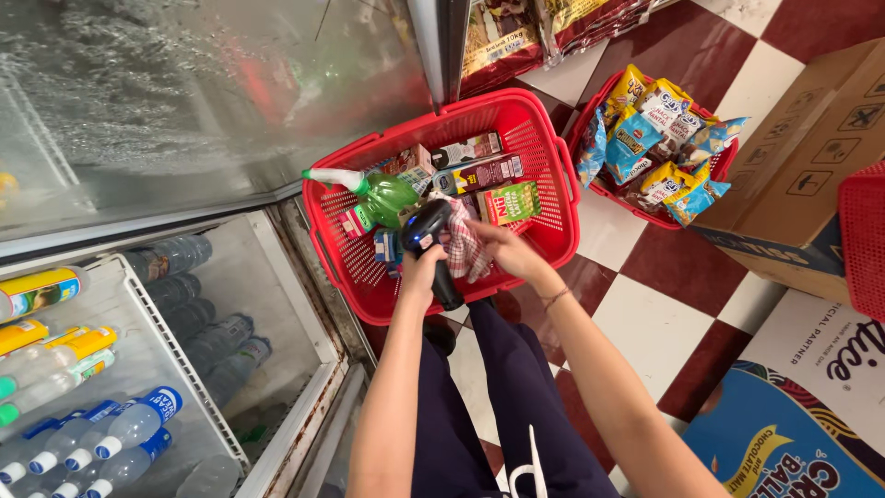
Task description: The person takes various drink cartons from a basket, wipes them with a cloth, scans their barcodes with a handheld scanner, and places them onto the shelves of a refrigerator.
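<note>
Hands meet over a red shopping basket point(539, 152) that sits on a red-and-white checked floor point(664, 304) in front of your legs. Your left hand point(422, 269) is closed around the grip of a black handheld scanner point(426, 242), its head raised above the basket's near rim. Your right hand point(498, 247) pinches a red-and-white checked cloth point(464, 247), pressing it against the scanner. Inside the basket lie a green spray bottle point(380, 195), a green carton point(512, 201) and several small boxed goods. A second red basket point(645, 138), heaped with snack packets, stands just to the right, beside cardboard boxes point(811, 157). On your left, an open cooler point(138, 369) holds rows of bottles.
</note>
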